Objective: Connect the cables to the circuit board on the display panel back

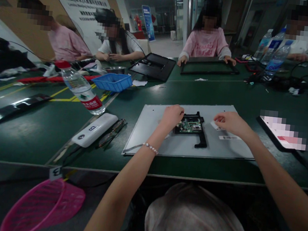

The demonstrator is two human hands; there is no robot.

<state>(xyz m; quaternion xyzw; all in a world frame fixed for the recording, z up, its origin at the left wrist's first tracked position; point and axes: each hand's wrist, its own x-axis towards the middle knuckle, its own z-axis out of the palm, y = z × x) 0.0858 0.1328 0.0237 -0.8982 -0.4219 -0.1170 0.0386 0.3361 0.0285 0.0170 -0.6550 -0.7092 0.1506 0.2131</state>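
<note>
A flat pale grey panel (147,129), like the back of a display, lies in front of me. On its middle sits a black bracket (201,139) holding a green circuit board (190,126). My left hand (173,115) is closed at the bracket's upper left corner; its fingertips are partly hidden, so what they grip cannot be seen. To the right of the board, my right hand (229,122) pinches with its fingertips low over the panel. A small whitish piece shows at those fingertips, too blurred to name. Just below that hand is a white label (229,137) on the panel.
Left of the panel are eyeglasses (112,133), a white power bank (95,129), a water bottle (83,91) and a blue bin (112,81). A phone (281,134) with a cable lies right. A pink basket (42,206) hangs below the edge. Several people sit across the table.
</note>
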